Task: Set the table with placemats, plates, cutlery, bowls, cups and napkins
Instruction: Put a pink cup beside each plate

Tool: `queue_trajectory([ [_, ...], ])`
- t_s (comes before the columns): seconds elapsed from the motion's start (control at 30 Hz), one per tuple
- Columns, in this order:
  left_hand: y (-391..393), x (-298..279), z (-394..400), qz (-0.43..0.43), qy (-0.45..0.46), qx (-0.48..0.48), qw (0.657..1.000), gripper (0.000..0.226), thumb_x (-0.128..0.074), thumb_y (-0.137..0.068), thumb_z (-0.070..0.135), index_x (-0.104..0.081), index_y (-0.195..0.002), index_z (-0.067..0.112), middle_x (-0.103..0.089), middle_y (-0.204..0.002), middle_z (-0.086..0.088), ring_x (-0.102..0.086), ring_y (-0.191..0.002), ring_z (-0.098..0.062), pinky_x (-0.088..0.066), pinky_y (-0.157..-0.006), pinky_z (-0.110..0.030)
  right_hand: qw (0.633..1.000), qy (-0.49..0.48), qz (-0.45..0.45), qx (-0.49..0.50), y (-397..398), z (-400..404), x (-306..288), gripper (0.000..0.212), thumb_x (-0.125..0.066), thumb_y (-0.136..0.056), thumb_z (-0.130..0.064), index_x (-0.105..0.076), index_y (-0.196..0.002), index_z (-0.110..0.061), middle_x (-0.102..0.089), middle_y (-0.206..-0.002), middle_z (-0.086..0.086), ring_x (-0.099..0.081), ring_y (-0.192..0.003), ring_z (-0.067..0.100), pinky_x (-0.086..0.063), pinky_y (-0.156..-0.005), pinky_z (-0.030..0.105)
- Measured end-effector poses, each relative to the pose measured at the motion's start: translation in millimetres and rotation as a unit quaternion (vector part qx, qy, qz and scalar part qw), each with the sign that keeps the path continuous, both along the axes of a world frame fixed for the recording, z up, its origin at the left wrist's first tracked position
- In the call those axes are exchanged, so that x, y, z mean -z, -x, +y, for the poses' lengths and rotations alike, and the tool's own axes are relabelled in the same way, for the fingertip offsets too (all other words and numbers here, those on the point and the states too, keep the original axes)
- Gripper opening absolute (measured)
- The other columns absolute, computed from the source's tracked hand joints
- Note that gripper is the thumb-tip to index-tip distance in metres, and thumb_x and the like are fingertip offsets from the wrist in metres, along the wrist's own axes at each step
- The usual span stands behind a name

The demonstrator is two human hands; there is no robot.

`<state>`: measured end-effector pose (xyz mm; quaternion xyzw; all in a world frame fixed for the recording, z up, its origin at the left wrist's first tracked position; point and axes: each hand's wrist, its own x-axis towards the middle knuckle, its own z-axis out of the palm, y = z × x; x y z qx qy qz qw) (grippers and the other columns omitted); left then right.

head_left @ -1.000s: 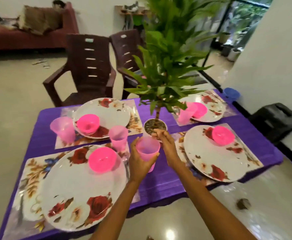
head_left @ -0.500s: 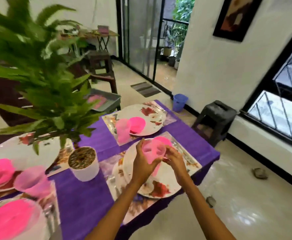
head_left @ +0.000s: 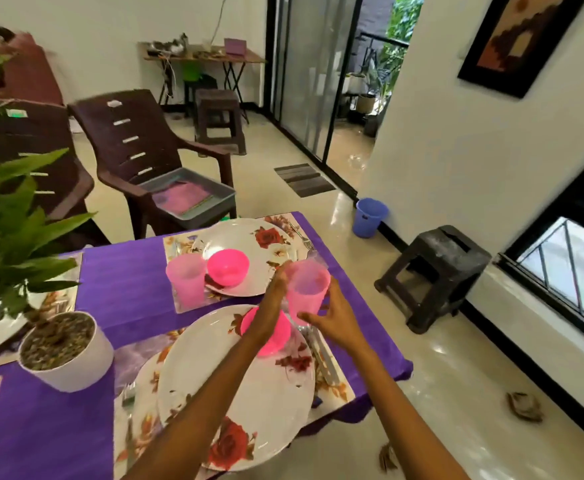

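Now both hands hold the pink cup (head_left: 307, 292) farther right.

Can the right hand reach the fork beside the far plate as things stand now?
Probably not at once: the right hand and left hand both hold the pink cup. The fork lies uncovered just beyond it, so once the cup is set down the way looks free.
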<state>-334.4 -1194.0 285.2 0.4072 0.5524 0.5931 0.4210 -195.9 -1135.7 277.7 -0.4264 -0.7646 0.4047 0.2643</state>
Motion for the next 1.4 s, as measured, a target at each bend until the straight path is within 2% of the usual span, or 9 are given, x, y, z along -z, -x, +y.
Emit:
queue_trajectory([
  [0.13,18,6,31,-0.009,0.037,-0.030,0.999,0.031,-0.043,-0.099,0.018,-0.055,-0.128,0.017,-0.056,-0.130,-0.005,-0.054,-0.120,-0.026,-0.049,-0.096,-0.045,1.000,-0.001,0.024,0.018,9,32,12,0.088,-0.083,-0.069,-0.030,-0.033,-0.140,-0.019,-0.043,-0.124,-0.016,-0.047,-0.113,0.008,-0.041,-0.071,0.003],
  [0.3,31,21,59,-0.012,0.066,-0.081,0.994,0.027,-0.054,-0.095,0.017,-0.061,-0.121,0.014,-0.061,-0.123,-0.006,-0.058,-0.114,-0.025,-0.052,-0.091,-0.048,0.999,0.028,0.029,0.005,26,61,33,0.089,-0.084,-0.069,-0.021,-0.032,-0.141,-0.018,-0.049,-0.123,-0.008,-0.050,-0.112,0.013,-0.043,-0.067,0.000],
  [0.5,41,54,74,-0.007,0.117,-0.153,0.981,0.028,-0.056,-0.092,0.011,-0.064,-0.119,0.012,-0.065,-0.118,-0.009,-0.061,-0.107,-0.028,-0.055,-0.084,-0.048,0.997,0.077,0.021,-0.023,42,74,57,0.086,-0.083,-0.069,-0.012,-0.035,-0.140,-0.011,-0.052,-0.118,-0.003,-0.052,-0.105,0.014,-0.045,-0.063,0.003],
  [0.63,44,67,76,0.003,0.135,-0.147,0.980,0.029,-0.055,-0.092,0.010,-0.062,-0.120,0.011,-0.064,-0.118,-0.009,-0.062,-0.106,-0.030,-0.057,-0.080,-0.048,0.995,0.090,0.034,-0.027,41,75,71,0.087,-0.082,-0.062,-0.033,-0.040,-0.136,-0.014,-0.055,-0.113,-0.004,-0.057,-0.101,0.014,-0.048,-0.063,0.006],
  [0.7,44,70,78,0.010,0.138,-0.149,0.979,0.028,-0.054,-0.092,0.009,-0.062,-0.119,0.012,-0.064,-0.118,-0.010,-0.061,-0.105,-0.030,-0.058,-0.078,-0.046,0.994,0.103,0.030,-0.030,42,77,76,0.082,-0.083,-0.068,-0.026,-0.039,-0.136,-0.017,-0.055,-0.116,-0.004,-0.058,-0.105,0.016,-0.049,-0.065,0.008],
  [0.9,49,76,78,0.042,0.152,-0.147,0.976,0.026,-0.053,-0.093,0.010,-0.062,-0.118,0.014,-0.063,-0.118,-0.008,-0.060,-0.106,-0.026,-0.053,-0.087,-0.049,0.988,0.144,0.028,-0.046,47,79,91,0.074,-0.077,-0.077,-0.023,-0.037,-0.140,-0.022,-0.054,-0.123,-0.007,-0.056,-0.114,0.014,-0.050,-0.081,0.018],
  [1.13,49,78,77,0.054,0.162,-0.160,0.972,0.025,-0.048,-0.097,0.014,-0.056,-0.120,0.013,-0.057,-0.125,-0.010,-0.055,-0.115,-0.028,-0.049,-0.095,-0.047,0.986,0.141,0.021,-0.089,44,88,96,0.078,-0.072,-0.083,-0.021,-0.028,-0.147,-0.026,-0.050,-0.133,-0.007,-0.053,-0.112,0.002,-0.048,-0.083,0.014],
  [1.3,25,60,70,0.259,0.024,-0.293,0.920,0.032,-0.053,-0.093,0.015,-0.051,-0.124,0.009,-0.053,-0.128,-0.010,-0.042,-0.119,-0.014,-0.036,-0.098,-0.030,0.999,0.034,0.025,0.014,26,88,86,0.051,-0.056,-0.085,0.002,-0.045,-0.132,-0.014,-0.045,-0.124,-0.004,-0.051,-0.117,0.017,-0.049,-0.094,0.031],
  [1.4,-6,39,89,0.322,-0.102,-0.257,0.906,0.035,-0.048,-0.091,0.021,-0.049,-0.124,0.010,-0.055,-0.126,-0.011,-0.042,-0.119,-0.010,-0.033,-0.101,-0.018,0.984,-0.057,0.081,0.146,15,92,66,0.022,-0.055,-0.092,-0.017,-0.052,-0.114,-0.016,-0.047,-0.113,-0.004,-0.053,-0.103,0.014,-0.053,-0.086,0.039],
])
